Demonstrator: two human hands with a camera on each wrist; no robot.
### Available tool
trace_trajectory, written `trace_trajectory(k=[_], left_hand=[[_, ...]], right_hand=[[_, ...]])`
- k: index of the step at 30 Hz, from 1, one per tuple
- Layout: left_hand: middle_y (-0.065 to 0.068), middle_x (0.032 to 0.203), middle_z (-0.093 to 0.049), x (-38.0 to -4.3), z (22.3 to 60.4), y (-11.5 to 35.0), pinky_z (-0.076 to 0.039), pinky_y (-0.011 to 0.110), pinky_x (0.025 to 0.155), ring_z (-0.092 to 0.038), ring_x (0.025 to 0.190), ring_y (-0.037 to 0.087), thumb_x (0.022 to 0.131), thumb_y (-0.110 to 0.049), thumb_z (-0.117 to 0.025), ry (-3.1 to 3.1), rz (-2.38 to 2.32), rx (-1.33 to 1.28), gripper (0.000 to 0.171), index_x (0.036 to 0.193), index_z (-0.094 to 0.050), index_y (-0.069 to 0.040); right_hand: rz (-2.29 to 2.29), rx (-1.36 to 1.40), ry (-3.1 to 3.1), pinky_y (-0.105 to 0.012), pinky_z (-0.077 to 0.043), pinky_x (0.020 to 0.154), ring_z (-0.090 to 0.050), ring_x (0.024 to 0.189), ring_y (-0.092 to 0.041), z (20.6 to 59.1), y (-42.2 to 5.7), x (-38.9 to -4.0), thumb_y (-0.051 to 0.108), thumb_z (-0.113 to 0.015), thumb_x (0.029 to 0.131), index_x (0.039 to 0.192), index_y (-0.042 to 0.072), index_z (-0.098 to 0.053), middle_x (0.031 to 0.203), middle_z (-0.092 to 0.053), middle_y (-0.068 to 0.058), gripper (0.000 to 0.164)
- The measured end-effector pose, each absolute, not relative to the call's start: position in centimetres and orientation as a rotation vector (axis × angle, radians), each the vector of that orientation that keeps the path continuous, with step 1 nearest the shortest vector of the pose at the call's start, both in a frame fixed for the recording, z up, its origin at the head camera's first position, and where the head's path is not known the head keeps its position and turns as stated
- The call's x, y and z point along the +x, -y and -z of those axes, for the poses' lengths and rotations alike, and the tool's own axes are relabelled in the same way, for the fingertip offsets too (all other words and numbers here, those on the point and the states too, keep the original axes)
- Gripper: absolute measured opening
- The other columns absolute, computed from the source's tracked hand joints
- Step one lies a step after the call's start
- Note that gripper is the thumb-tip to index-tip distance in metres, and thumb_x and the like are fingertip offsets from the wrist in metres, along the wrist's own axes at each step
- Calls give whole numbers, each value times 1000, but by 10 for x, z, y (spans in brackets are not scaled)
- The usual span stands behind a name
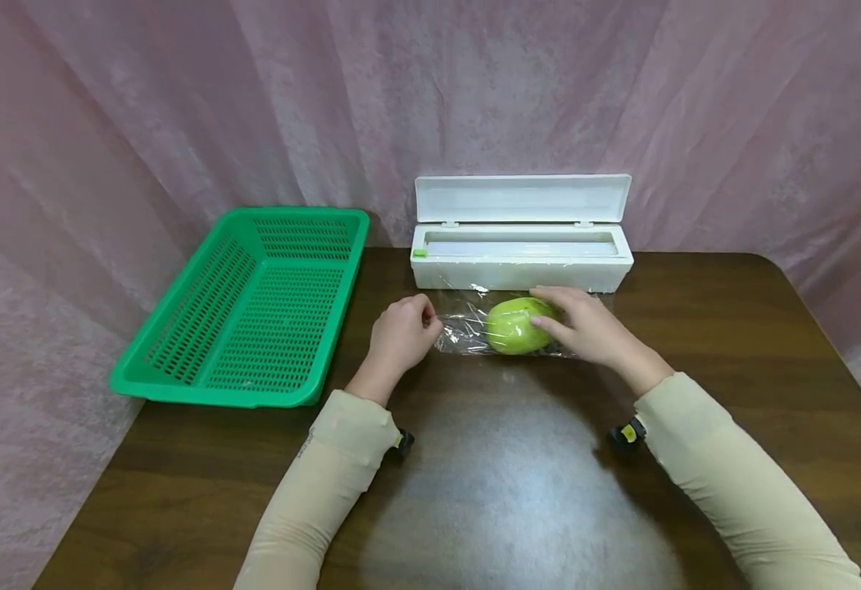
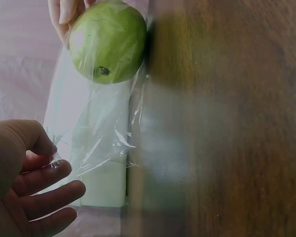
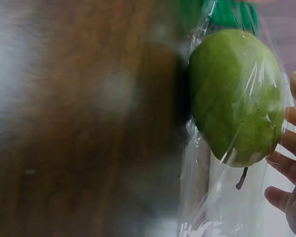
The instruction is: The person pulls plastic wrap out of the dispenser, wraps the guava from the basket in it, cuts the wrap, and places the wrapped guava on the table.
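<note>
Green fruit [image 1: 514, 326]'s sitting in clear film [image 1: 461, 334] just right of mid-frame, between both hands: left hand [image 1: 403, 329] is pinching the film's left end, right hand [image 1: 591, 326] just rests loose fingers against the fruit's right side.

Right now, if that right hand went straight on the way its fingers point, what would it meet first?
Most likely the green fruit in clear film; the right hand is against or just beside it, depth unclear.
</note>
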State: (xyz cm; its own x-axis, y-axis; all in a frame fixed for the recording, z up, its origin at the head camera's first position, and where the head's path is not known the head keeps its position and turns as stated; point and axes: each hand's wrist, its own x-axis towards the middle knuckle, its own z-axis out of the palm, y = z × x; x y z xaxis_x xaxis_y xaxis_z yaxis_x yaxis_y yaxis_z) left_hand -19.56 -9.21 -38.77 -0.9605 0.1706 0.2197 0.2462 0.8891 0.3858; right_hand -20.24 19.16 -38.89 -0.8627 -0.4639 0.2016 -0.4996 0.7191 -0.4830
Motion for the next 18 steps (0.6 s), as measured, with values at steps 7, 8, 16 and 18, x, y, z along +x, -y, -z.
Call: trace_trajectory(k=[7, 8, 16, 18], left_hand=[[2, 74, -58, -196, 390, 90, -44, 29, 52, -52, 63, 18, 88, -18, -58, 2879, 637, -315, 8, 83, -60, -11], [2, 75, -58, -196, 389, 90, -44, 28, 52, -52, 63, 17, 88, -18, -58, 2875, 638, -317, 8, 83, -60, -12], [6, 102, -64, -189, 384, 82, -53, 37, 71, -61, 88, 23, 87, -18, -60, 2738, 599, -440, 14, 95, -66, -9], [9, 114, -63, -187, 382, 77, -52, 40, 82, -59, 104, 26, 85, -18, -62, 2671, 541, -530, 18, 100, -67, -8]], right_hand=[[-946, 736, 2952, -52, -35, 106, -48, 125, -37, 390, -187, -216, 31, -56, 95, 131, 4, -55, 132, -56, -19, 45], [-956, 716, 2960, -52, -36, 106, -49, 125, -38, 390, -187, -217, 31, -56, 95, 129, 4, -56, 130, -57, -19, 43], [-1036, 676, 2923, -51, -40, 101, -54, 116, -36, 391, -185, -221, 29, -60, 93, 118, 3, -63, 120, -62, -19, 36], [-1046, 674, 2910, -51, -40, 100, -55, 114, -36, 392, -185, -222, 28, -61, 93, 116, 3, -64, 118, -63, -19, 35]])
